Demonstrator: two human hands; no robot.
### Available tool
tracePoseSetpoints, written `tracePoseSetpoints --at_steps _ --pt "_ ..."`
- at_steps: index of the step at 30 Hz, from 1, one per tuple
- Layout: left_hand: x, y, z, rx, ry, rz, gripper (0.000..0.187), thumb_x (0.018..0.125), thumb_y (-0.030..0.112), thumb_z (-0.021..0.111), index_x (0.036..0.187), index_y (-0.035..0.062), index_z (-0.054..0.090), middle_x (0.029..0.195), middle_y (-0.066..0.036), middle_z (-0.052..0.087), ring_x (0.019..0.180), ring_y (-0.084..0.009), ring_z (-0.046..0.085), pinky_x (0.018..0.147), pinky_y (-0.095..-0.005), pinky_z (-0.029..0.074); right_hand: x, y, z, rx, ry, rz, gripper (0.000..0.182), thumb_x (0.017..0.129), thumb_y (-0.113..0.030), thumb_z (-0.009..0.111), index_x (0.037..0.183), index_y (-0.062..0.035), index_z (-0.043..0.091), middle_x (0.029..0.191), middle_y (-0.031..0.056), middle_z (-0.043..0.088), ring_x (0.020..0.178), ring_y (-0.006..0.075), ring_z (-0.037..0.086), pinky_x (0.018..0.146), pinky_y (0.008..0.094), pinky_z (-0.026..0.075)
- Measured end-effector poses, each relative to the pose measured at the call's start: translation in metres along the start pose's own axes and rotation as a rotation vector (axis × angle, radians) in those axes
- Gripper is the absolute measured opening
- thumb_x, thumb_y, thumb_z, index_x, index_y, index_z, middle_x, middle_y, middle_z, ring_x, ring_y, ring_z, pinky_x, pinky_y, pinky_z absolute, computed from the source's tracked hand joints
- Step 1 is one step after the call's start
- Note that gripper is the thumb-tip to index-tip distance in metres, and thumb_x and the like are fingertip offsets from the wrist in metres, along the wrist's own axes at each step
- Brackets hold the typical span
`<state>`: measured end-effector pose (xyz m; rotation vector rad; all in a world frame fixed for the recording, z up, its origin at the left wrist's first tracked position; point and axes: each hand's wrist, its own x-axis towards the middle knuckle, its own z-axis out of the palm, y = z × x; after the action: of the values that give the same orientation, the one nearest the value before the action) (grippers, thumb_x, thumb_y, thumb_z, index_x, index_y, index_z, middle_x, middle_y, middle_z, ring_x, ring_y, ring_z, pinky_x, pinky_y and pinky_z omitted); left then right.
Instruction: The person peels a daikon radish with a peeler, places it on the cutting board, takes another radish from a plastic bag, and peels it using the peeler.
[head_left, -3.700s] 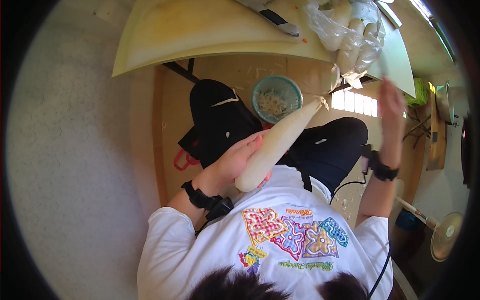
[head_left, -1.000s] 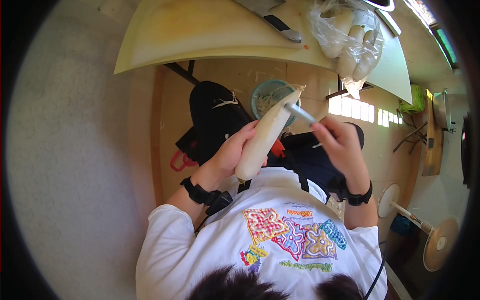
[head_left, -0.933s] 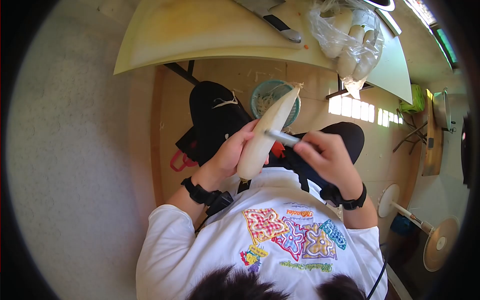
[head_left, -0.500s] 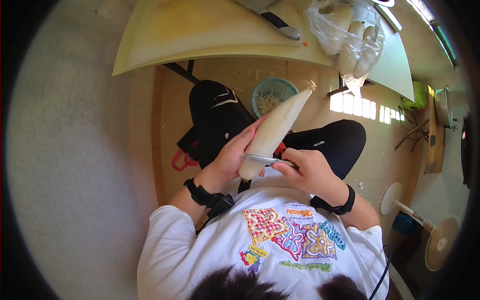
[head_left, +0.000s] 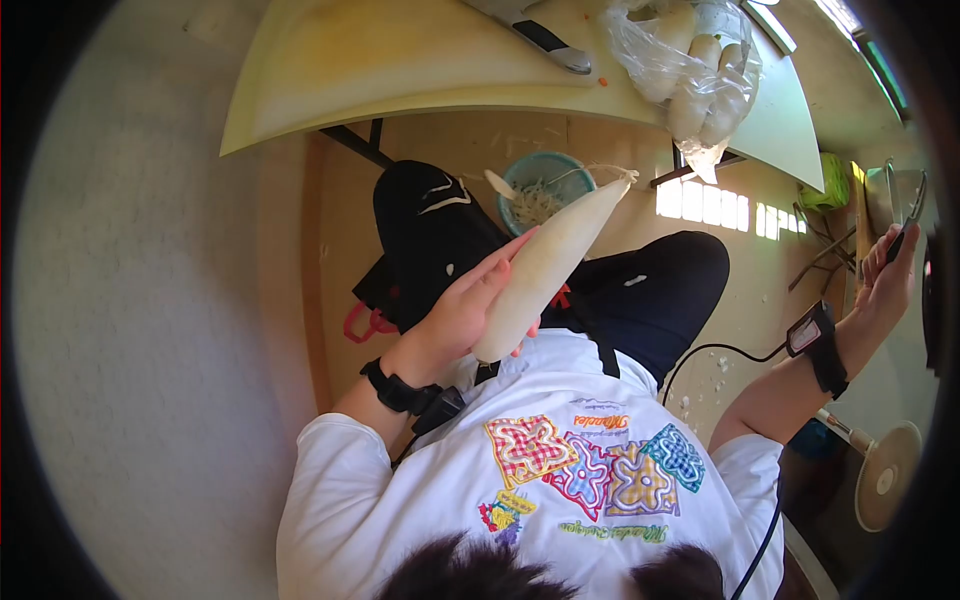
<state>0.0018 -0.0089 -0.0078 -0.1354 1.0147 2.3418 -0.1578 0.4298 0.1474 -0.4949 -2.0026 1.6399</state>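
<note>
A long white radish lies slanted across my lap, its thin root end pointing away to the right. My left hand is wrapped round its near, thick part. Far out to the right, my right hand grips a peeler by its dark handle, well apart from the radish. Beyond the radish, a light-blue basin on the floor holds pale peelings. One pale strip of peel shows at the basin's left rim.
A low table spans the far side, bearing a dark-handled knife and a clear plastic bag of white radishes. Bits of peel cling to my trousers. A white fan stands at the right.
My right hand has swung from the radish far out to the right with the peeler. A strip of peel now appears by the basin. My left hand keeps its hold.
</note>
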Motion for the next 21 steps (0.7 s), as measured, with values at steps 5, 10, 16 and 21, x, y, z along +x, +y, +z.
tracePoseSetpoints --at_steps 5,10,16,21 --pt "-0.001 -0.002 -0.001 0.010 0.065 -0.004 0.061 0.103 0.049 0.037 0.149 0.0089 0.032 0.103 -0.011 0.059 0.077 -0.0218 0.065 0.054 -0.0334 0.056 -0.071 0.018 0.046 -0.019 -0.274 0.025 0.035 0.102 -0.041 0.053 0.088 -0.0099 0.060 0.056 -0.0060 0.042 0.045 0.0027 0.031 0.042 0.0194 0.020" --pt "0.002 -0.007 -0.004 -0.043 0.113 -0.034 0.053 0.106 0.044 0.033 0.142 0.0057 0.040 0.105 -0.012 0.060 0.076 -0.0231 0.065 0.055 -0.0345 0.056 -0.214 0.054 0.109 -0.339 -1.353 -0.330 0.026 0.088 -0.029 0.072 0.085 -0.0043 0.064 0.067 0.0130 0.061 0.057 0.0290 0.060 0.053 0.0370 0.046" --pt "0.000 -0.011 -0.007 -0.052 0.135 -0.007 0.051 0.107 0.042 0.028 0.139 0.0047 0.042 0.115 -0.014 0.060 0.076 -0.0246 0.065 0.056 -0.0375 0.055 -0.253 0.077 0.115 -0.293 -1.462 -0.450 0.034 0.088 -0.039 0.069 0.076 -0.0085 0.059 0.060 0.0102 0.060 0.055 0.0300 0.062 0.050 0.0384 0.047" --pt "-0.004 -0.002 0.006 -0.086 0.087 -0.073 0.052 0.107 0.044 0.027 0.140 0.0060 0.042 0.106 -0.014 0.062 0.075 -0.0249 0.065 0.053 -0.0350 0.054 -0.199 0.074 0.117 -0.489 -1.124 -0.388 0.027 0.090 -0.030 0.069 0.099 -0.0050 0.066 0.065 0.0148 0.059 0.055 0.0315 0.059 0.053 0.0382 0.048"
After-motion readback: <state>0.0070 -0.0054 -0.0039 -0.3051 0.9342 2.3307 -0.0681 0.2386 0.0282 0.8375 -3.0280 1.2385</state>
